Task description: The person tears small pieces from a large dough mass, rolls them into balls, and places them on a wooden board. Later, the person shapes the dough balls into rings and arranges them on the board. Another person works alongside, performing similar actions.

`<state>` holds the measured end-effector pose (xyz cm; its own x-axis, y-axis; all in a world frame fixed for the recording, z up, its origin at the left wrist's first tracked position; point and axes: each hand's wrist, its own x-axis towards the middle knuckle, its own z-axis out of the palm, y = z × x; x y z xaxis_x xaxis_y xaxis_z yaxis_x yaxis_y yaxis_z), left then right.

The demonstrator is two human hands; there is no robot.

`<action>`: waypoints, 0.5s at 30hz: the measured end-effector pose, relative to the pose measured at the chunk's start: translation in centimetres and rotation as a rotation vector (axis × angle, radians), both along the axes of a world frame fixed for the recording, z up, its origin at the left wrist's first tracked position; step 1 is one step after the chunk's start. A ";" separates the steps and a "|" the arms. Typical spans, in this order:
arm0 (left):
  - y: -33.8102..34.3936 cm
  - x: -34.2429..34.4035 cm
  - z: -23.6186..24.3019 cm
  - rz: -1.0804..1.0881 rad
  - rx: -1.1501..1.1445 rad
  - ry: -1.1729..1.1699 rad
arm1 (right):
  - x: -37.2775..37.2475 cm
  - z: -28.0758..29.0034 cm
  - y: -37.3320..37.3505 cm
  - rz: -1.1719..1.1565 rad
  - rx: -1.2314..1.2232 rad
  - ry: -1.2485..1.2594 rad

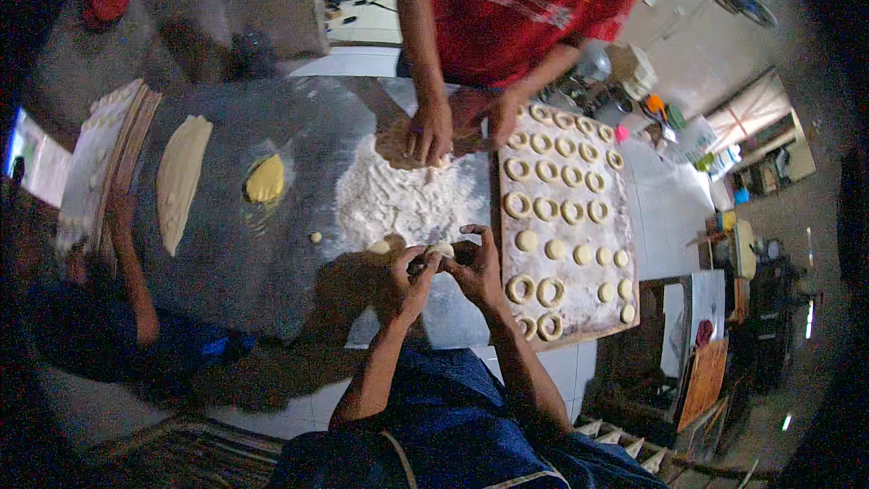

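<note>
A small pale piece of dough (441, 251) is pinched between the fingers of both my hands, over the near edge of a heap of white flour (389, 195). My left hand (413, 272) grips it from the left. My right hand (477, 270) closes on it from the right, one finger raised. Another lump of dough (380, 247) lies in the flour just left of my hands. To the right is a floured board (579, 234) with rows of dough rings (546, 208) and several flat dough discs (555, 249).
Opposite me a person in a red shirt (534, 0) has both hands over the flour and the board's edge. On the dark table (299, 118) lie a yellow lump (265, 179), a long dough strip (184, 177) and a small dough ball (315, 237). Another person's arm (131, 272) shows at left, beside stacked boards (113, 158).
</note>
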<state>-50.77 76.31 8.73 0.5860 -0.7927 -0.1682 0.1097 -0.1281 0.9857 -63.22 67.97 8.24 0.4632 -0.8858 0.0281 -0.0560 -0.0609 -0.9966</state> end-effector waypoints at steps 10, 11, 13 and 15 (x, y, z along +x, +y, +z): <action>1.3 -3.5 -2.8 -0.277 -0.218 0.030 | -3.8 5.0 1.0 0.073 0.597 -0.429; 1.5 -3.5 -0.4 -0.327 -0.215 -0.163 | -4.8 4.3 0.4 0.073 0.547 -0.286; 0.6 -4.9 -1.9 -0.234 -0.278 0.350 | -5.7 1.4 -0.7 0.044 0.406 0.003; -0.4 -5.9 -2.7 -0.152 -0.470 0.820 | -6.2 0.0 -0.9 -0.043 0.236 0.310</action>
